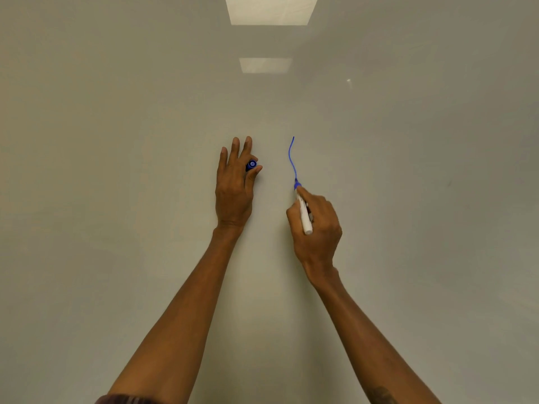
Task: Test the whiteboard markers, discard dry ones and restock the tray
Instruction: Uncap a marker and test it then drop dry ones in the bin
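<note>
The pale glossy whiteboard (116,141) runs past all four picture edges. The upper reflected ceiling light (271,10) is cropped by the top edge. Only the round end of the blue plastic cap (252,164) shows; the rest is hidden behind the fingers of the left hand (233,188) pinching it. The right hand (318,231) covers part of the white-barrelled marker (305,220), whose dark print is too small to read. The left forearm (180,301) and right forearm (370,325) leave at the bottom edge, as does a scrap of dark reddish sleeve (122,400). A dark mark (382,394) on the right forearm is blurred and cropped; a faint speck (449,183) on the board is too small to tell.
</note>
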